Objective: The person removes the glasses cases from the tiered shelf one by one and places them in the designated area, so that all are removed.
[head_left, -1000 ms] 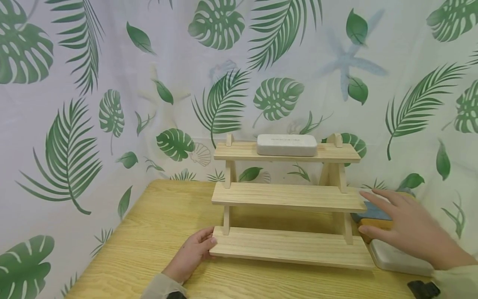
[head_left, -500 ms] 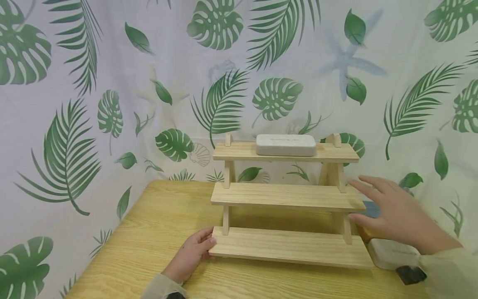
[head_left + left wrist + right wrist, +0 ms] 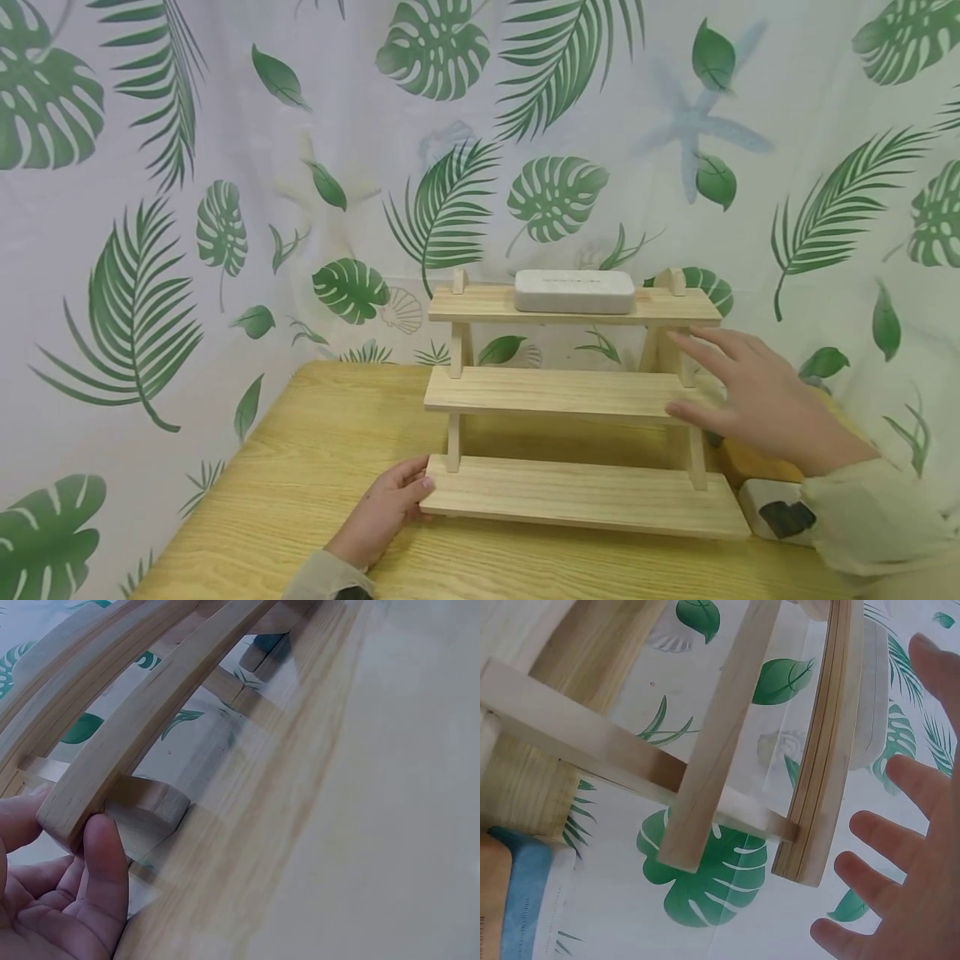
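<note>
A three-tier wooden display shelf point(image 3: 577, 392) stands on the table. My left hand point(image 3: 386, 508) pinches the left end of its lowest board; the left wrist view shows the thumb and fingers point(image 3: 105, 862) on either side of that board end. My right hand point(image 3: 757, 392) is spread open and holds nothing. In the head view it overlaps the right end of the middle board, and in the right wrist view its fingers point toward the end of the top board point(image 3: 810, 847). A white case point(image 3: 573, 293) lies lengthwise on the top tier.
At the shelf's right, partly hidden by my right arm, are an orange case point(image 3: 761, 467) and another white case point(image 3: 772, 490). A blue case point(image 3: 529, 892) shows beside the orange one in the right wrist view. A leaf-print curtain point(image 3: 225, 100) hangs behind the wooden table point(image 3: 322, 433).
My right hand has moved left and up, from above the cases at the right to the right end of the middle board. My left hand and the shelf have stayed in place.
</note>
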A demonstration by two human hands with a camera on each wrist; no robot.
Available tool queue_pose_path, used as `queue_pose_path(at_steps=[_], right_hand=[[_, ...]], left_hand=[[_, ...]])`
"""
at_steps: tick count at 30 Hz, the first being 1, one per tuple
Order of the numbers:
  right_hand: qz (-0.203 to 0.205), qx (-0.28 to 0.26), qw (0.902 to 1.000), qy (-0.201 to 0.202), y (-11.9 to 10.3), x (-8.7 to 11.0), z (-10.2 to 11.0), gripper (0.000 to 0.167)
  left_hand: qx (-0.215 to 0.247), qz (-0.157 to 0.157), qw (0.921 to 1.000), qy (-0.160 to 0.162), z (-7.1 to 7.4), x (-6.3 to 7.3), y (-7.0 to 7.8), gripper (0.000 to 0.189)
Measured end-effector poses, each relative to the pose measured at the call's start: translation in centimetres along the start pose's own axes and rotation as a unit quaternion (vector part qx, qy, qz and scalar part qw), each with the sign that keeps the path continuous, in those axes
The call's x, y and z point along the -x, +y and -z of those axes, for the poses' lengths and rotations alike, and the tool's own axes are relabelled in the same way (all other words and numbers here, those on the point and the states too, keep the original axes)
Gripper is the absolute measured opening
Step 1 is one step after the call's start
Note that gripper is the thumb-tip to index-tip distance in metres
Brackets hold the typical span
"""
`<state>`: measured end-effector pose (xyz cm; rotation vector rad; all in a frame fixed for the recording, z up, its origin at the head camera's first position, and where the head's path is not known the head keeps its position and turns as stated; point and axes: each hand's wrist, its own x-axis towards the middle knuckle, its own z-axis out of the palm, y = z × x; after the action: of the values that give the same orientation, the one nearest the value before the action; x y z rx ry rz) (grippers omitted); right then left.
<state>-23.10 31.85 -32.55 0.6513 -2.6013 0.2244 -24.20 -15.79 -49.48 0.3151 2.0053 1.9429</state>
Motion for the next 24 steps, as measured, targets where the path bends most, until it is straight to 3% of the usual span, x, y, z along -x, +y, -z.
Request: queue_pose_path(at_steps=[15, 24], right_hand=[[0.0, -0.004, 1.0, -0.005, -0.8, -4.0, 0.8, 0.086], [-0.017, 0.002, 0.9988, -0.046, -1.0, -7.2, 1.1, 0.092]], left_hand=[[0.002, 0.005, 1.0, 0.006, -0.3, 0.1, 0.3, 0.071], [0.004, 0.005, 1.0, 0.003, -0.2, 0.0, 0.2, 0.071]])
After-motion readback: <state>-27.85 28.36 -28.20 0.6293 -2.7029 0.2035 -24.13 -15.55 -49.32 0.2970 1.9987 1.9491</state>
